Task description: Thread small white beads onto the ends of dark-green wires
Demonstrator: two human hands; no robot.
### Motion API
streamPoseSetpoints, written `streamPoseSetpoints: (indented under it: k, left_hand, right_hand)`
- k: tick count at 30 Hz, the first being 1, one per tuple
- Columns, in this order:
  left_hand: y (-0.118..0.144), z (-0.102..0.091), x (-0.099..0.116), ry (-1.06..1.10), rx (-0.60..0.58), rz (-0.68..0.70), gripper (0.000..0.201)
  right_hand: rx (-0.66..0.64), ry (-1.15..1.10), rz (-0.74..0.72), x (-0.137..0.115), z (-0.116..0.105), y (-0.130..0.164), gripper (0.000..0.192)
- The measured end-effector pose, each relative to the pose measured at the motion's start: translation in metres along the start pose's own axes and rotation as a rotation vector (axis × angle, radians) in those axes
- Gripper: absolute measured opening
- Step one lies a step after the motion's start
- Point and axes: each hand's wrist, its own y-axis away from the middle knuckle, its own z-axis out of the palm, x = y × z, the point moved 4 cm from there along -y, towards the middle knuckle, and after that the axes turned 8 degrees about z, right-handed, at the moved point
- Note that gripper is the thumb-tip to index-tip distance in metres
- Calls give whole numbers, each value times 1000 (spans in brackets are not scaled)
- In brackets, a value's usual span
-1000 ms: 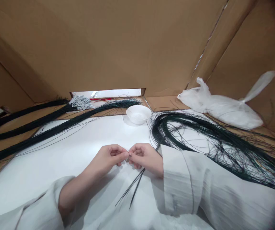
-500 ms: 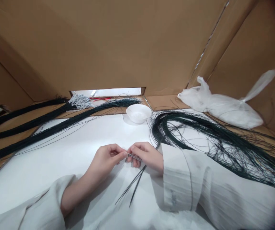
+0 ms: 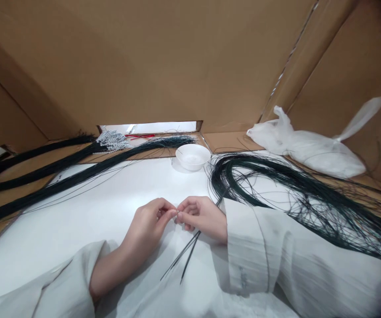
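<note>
— While the long dark wire bundles (image 3: 44,187) lie slack along the left, what has the left hand (image 3: 150,218) got?

— Its thumb and forefinger are pinched almost shut at the tip of the thin wires (image 3: 182,258), meeting the right hand (image 3: 202,216), which is curled round the same wires, fingers closed. The loose ends trail down over the white tabletop (image 3: 104,203).

— Risk?

— I'd judge the pinch could slip and whatever tiny piece sits between the fingertips drop; it is too small to tell. The right sleeve (image 3: 276,260) lies against the looped wire coil (image 3: 276,185) and might drag strands.

— Changed from half a second ago?

— The short beaded stretch seen at the right fingers is hidden now; the hands have closed together. The white bowl (image 3: 193,157) and plastic bag (image 3: 310,148) are unmoved.
</note>
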Motion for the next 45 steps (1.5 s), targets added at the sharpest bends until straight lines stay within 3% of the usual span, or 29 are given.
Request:
streamPoseSetpoints:
  k: [12, 22, 27, 34, 40, 45]
  left_hand:
    - [2, -2, 4, -35, 38, 78, 16]
    - [2, -4, 5, -86, 71, 171, 17]
    - [3, -4, 8, -173, 93, 326, 12]
    - [4, -3, 10, -215, 136, 379, 11]
    - [0, 0, 6, -217, 112, 360, 12]
    - [1, 7, 5, -269, 62, 461, 17]
  right_hand:
    - [151, 156, -200, -4, -3, 7, 15]
    - [357, 532, -489, -14, -3, 20, 10]
    - [391, 597, -573, -12, -1, 21, 13]
    - [387, 598, -578, -15, 1, 24, 12]
    - [387, 600, -573, -17, 1, 23, 11]
    - [356, 627, -560, -16, 1, 22, 12]
